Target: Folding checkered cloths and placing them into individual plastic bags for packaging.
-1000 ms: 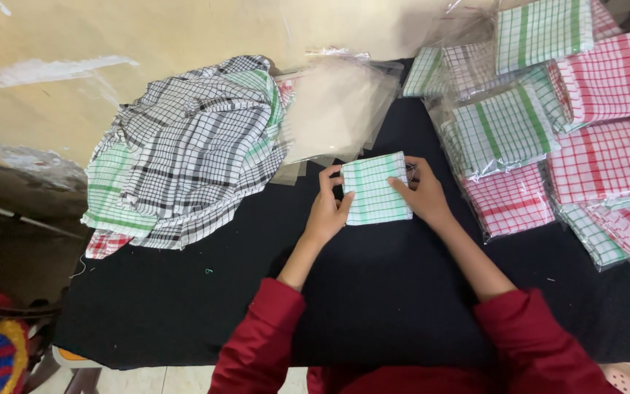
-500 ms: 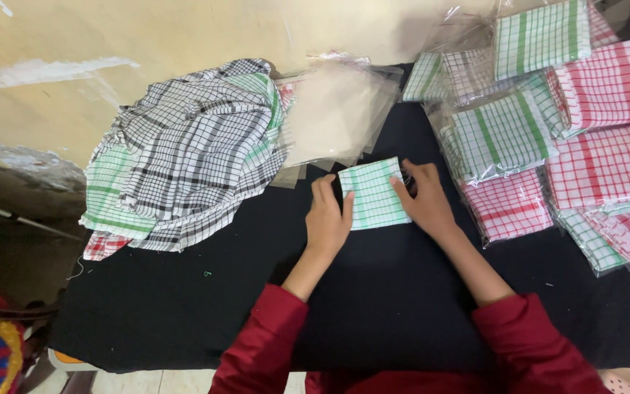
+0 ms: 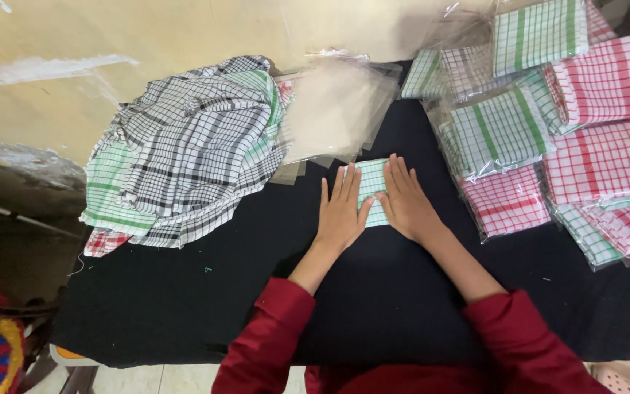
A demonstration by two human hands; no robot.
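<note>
Both hands now lie flat, palms down and fingers extended, on the folded cloth (image 3: 370,188). The left hand (image 3: 341,211) covers its left half and the right hand (image 3: 405,206) covers its right half. One second ago the cloth was larger in outline and was gripped at its edges between thumbs and fingers. Half a second ago the hands had begun to close over it. The visible cloth is now a narrow strip of green-and-white check between the two hands, so a further fold has been made. The grip has given way to a pressing contact. Neither hand encloses anything: each is spread wide and rests on the fabric.

The cloth lies on the black worktop (image 3: 184,306), near its centre, directly in front of the person. It has shifted slightly down and toward the person compared with one second ago.

Judgement: the flat, two-handed pressure indicates that the fold is being creased and flattened. The cloth appears to be at or near its packed size.

Surroundings:
- A heap of unfolded checked cloths (image 3: 184,153) lies to the left, apart from the hands.
- A stack of clear bags (image 3: 333,109) lies just beyond the cloth.
- Bagged cloths (image 3: 548,138) in green and red check lie to the right, near the right hand but not touching it.
</note>
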